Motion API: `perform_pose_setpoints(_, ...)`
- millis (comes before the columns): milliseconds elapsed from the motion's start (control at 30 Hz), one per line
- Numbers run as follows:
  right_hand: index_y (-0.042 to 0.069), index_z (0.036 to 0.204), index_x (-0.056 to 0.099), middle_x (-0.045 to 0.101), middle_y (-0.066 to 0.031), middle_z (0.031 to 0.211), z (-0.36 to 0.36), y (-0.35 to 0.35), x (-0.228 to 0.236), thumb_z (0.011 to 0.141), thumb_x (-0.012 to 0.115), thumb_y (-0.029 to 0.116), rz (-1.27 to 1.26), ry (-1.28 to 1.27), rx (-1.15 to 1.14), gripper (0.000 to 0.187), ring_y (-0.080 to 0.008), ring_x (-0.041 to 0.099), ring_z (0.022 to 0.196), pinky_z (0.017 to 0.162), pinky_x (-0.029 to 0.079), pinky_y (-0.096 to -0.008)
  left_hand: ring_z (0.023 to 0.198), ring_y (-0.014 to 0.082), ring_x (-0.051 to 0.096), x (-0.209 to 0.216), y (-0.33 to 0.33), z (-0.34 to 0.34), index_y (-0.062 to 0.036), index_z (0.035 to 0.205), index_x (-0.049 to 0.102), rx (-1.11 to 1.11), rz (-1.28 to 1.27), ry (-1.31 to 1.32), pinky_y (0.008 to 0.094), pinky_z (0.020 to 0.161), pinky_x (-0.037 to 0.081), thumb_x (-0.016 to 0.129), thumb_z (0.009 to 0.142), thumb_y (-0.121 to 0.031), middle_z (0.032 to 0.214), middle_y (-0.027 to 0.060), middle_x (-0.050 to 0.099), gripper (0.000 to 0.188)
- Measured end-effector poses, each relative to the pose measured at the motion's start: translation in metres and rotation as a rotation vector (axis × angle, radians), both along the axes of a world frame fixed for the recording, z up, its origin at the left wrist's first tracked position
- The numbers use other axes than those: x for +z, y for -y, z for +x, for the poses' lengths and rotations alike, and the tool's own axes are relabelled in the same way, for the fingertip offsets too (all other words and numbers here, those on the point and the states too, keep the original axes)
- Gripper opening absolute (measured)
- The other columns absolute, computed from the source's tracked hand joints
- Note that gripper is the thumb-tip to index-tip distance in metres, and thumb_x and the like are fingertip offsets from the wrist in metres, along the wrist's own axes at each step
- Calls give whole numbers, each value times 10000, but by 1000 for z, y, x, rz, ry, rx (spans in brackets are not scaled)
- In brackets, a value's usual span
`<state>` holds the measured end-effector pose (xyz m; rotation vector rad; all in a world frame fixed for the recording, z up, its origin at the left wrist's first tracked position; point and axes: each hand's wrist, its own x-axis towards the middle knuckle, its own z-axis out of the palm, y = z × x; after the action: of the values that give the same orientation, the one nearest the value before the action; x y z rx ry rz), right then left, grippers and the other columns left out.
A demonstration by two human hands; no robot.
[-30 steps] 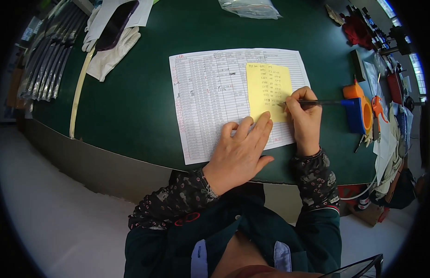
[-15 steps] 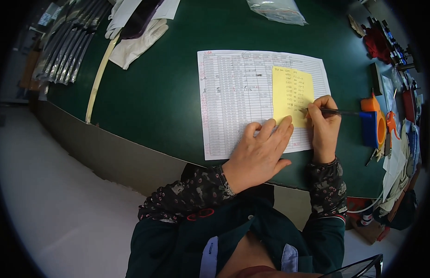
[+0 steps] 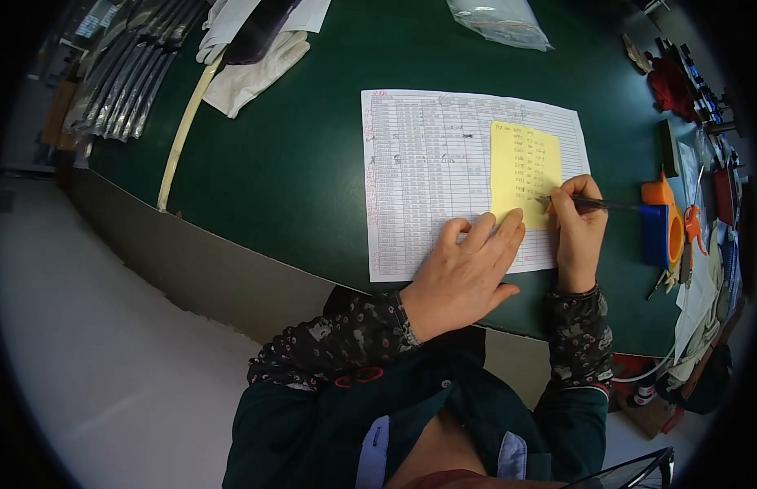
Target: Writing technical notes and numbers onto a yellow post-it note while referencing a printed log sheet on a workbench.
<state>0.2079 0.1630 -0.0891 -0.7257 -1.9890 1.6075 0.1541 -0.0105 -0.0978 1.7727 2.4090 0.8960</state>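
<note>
On the green table lies a white printed sheet (image 3: 427, 236) with a grid of rows and some handwritten marks. A yellow paper slip (image 3: 517, 155) with handwritten lines rests on its right part. My left hand (image 3: 464, 273) lies flat over the sheet, fingertips on the slip's lower left edge. Between the fingers of my right hand (image 3: 580, 236) is a dark pen (image 3: 619, 204), its tip at the slip's lower lines and its long end pointing right.
A tape dispenser (image 3: 657, 232), blue and orange, stands right of my right hand among tools and papers. At the far left are a phone (image 3: 260, 31), white gloves (image 3: 260, 73), a yellowish strip (image 3: 179, 151) and plastic-wrapped dark parts (image 3: 134, 90). A clear plastic bag (image 3: 505, 23) lies at the back.
The whole view has shifted slightly, so the table things appear a little further right. My left hand stays on the papers, and my right hand still holds the pen at the slip's lower lines.
</note>
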Motion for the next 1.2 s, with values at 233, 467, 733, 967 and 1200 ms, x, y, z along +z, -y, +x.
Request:
perform_pose_setpoints(233,29,732,487,488,19,651,0,0,0,812,561,47,-13,12,-9,111,-33,438,593,543,348,-182,1014,213,422,-2,-1,0,2,1216,487,-2,8,16,342,829,320,674,709,-372,1308,86,427,658)
perform_pose_setpoints(467,35,737,487,481,29,653,0,0,0,814,558,40,-9,-3,-9,104,-23,421,593,540,337,-176,1020,214,420,-1,0,0,1,1216,485,4,10,10,344,828,322,677,706,-368,1307,82,427,658)
perform_pose_setpoints(733,38,737,487,478,33,652,0,1,0,815,560,40,-7,11,-13,107,-19,413,596,540,330,-176,1022,215,419,-2,0,1,1,1216,484,9,9,0,346,826,322,675,702,-380,1304,83,428,668)
perform_pose_setpoints(967,33,729,486,482,26,652,2,-1,1,812,561,38,-7,1,-22,112,-26,425,602,544,336,-178,1024,220,416,-1,-2,2,-3,1216,488,-2,16,9,349,828,320,675,704,-376,1309,83,426,661)
perform_pose_setpoints(1200,13,707,505,491,20,653,0,-1,-1,768,567,23,31,10,-37,88,-32,425,611,545,344,-192,1045,222,398,3,0,-1,-24,1235,477,-15,-48,17,357,854,297,699,687,-350,1326,62,417,675)
